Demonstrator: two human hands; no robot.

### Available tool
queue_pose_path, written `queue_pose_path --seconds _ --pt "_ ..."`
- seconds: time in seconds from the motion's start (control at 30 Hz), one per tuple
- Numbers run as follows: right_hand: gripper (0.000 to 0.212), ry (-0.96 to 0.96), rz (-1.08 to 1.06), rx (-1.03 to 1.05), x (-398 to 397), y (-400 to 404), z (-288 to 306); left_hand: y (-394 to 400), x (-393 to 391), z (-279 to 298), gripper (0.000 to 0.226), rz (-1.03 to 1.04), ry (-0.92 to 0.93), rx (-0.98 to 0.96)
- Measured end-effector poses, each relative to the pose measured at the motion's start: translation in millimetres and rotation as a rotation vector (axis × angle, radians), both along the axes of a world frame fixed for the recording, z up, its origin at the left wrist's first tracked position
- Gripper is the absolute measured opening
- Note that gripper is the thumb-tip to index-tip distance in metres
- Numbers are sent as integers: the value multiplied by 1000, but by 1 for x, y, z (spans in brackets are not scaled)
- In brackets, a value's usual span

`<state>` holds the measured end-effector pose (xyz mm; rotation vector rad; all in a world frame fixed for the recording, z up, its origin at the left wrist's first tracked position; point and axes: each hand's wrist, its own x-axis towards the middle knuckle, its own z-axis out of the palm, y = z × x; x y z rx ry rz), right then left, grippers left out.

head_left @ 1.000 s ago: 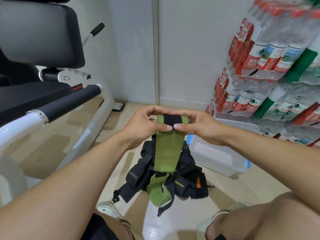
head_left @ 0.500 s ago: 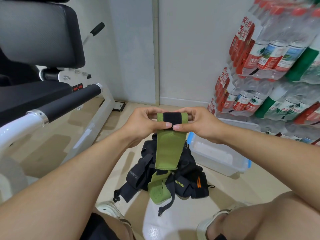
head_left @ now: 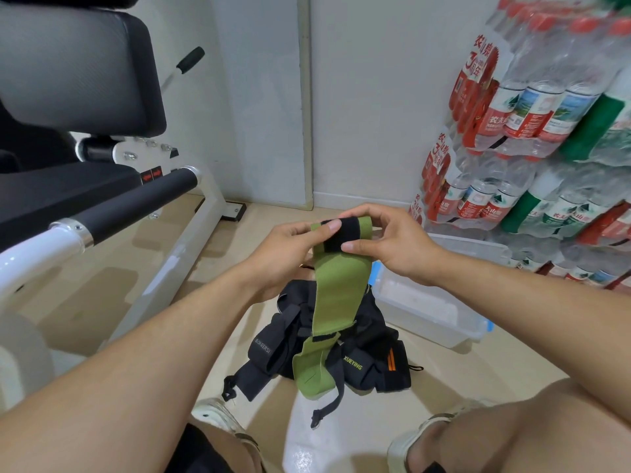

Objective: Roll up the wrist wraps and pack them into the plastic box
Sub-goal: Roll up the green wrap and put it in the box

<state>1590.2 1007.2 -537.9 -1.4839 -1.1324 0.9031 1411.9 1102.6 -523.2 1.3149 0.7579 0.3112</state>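
Observation:
A green wrist wrap (head_left: 336,288) with a black patch at its top end hangs from both my hands in mid-air. My left hand (head_left: 283,247) pinches its top left edge, thumb on the black patch. My right hand (head_left: 392,244) holds the top right edge, where the end is curled into a small roll. The wrap's tail reaches down onto a pile of black wrist wraps (head_left: 358,356) on the floor. The clear plastic box (head_left: 430,312) with blue clips stands open on the floor, just right of the pile and below my right hand.
A white exercise machine frame (head_left: 177,261) with a black foam bar and black pads fills the left. Shrink-wrapped packs of water bottles (head_left: 532,138) are stacked on the right against the wall. My knees and sandals are at the bottom edge.
The top end of the green wrap has been rolled a little further and both hands have risen slightly. The hanging part is shorter and the tail has lifted a bit off the pile.

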Motion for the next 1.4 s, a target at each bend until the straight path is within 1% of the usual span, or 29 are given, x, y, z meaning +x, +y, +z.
queue_pose_path --seconds 0.07,0.17,0.2,0.33,0.43,0.5,0.53,0.63,0.8,0.87,0.97,1.1,1.23,1.33,1.4 --pt "41 18 -11 13 -1 1 -1 1 1 0 33 -13 -7 -32" --pt "44 37 -38 9 -2 2 -3 5 2 -1 19 61 -35 -63" --pt "44 58 -34 1 -2 3 -2 7 2 -2 17 93 -54 -73" --pt "42 151 32 -65 3 3 0 11 2 -4 31 145 -86 -40" --pt "53 268 60 -116 5 2 -1 12 1 -3 38 136 -104 14" --pt "52 364 115 -154 6 1 -1 12 0 -3 41 123 -118 62" --pt "50 382 142 -172 6 -1 0 11 0 -3 43 115 -114 85" --pt "50 356 155 -186 5 -2 0 10 -1 -3 48 97 -86 129" --pt "58 305 96 -151 5 -1 0 11 -2 -3 52 93 -127 38" --pt "58 276 77 -149 4 -1 0 11 -2 -3 49 83 -134 13" --pt "50 214 40 -141 2 0 1 10 -2 -4 44 57 -127 12" --pt "41 188 -4 -111 0 3 1 10 -1 -5 39 55 -92 5" --pt "41 173 -6 -90 1 2 -1 6 0 -1 30 50 -67 -14" --pt "38 159 -9 -80 1 2 -2 6 1 -1 30 46 -49 -37" --pt "37 149 -14 -80 0 1 -2 7 2 -1 22 75 -58 -43"
